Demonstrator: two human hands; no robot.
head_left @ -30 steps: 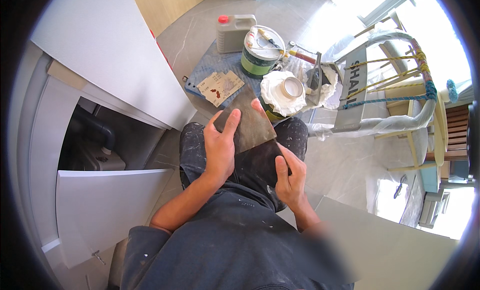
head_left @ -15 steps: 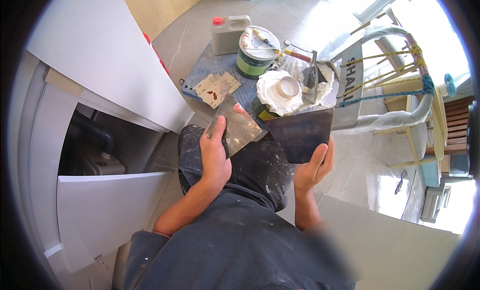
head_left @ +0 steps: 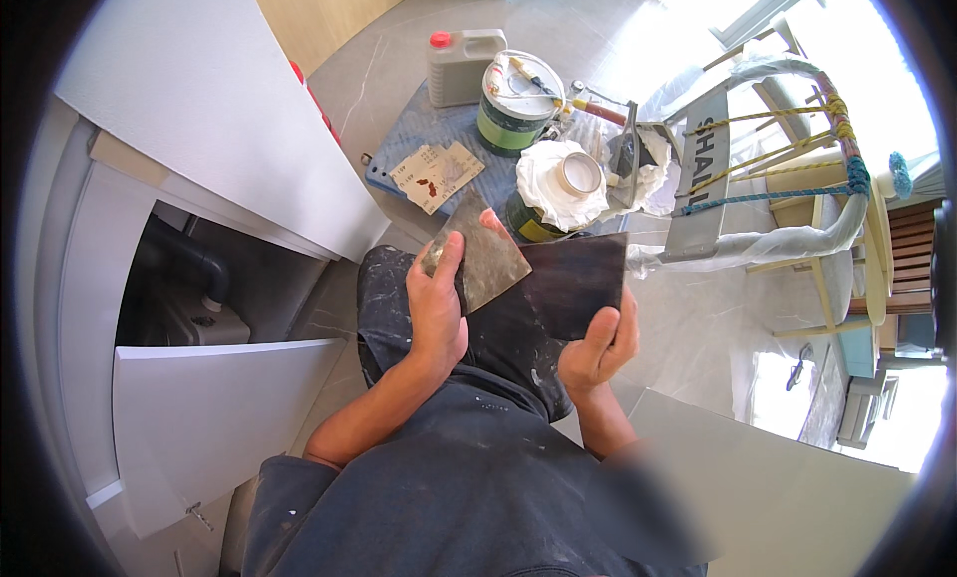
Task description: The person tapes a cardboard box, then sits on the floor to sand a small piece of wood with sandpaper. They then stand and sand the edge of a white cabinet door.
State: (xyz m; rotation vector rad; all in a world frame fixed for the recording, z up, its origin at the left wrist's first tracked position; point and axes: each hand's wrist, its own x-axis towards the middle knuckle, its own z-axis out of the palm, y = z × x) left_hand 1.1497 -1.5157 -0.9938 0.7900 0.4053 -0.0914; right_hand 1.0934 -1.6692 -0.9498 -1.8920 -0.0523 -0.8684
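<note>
My left hand (head_left: 436, 306) grips a stained grey metal putty blade (head_left: 485, 263), thumb on its upper face and fingers underneath. Pinkish filler sticks to that blade near its far corner. On the right, a wider dark steel putty blade (head_left: 573, 283) is held in my right hand (head_left: 603, 350), thumb along the near edge. In this view the left blade's corner overlaps the dark blade; I cannot tell if they touch. Both blades are above my lap, and any handles are hidden.
Ahead, a blue platform cart (head_left: 384, 173) with a wrapped metal handle (head_left: 738, 246) carries a stained card (head_left: 439, 173), a lidded bucket (head_left: 508, 129), a jerrycan (head_left: 465, 74) and an open tub with a tape roll (head_left: 579, 174). At left stands an open white cabinet (head_left: 224, 428).
My right hand has moved left with the dark blade, bringing it closer to the left blade. My left hand has shifted slightly right, and the grey blade is turned a little.
</note>
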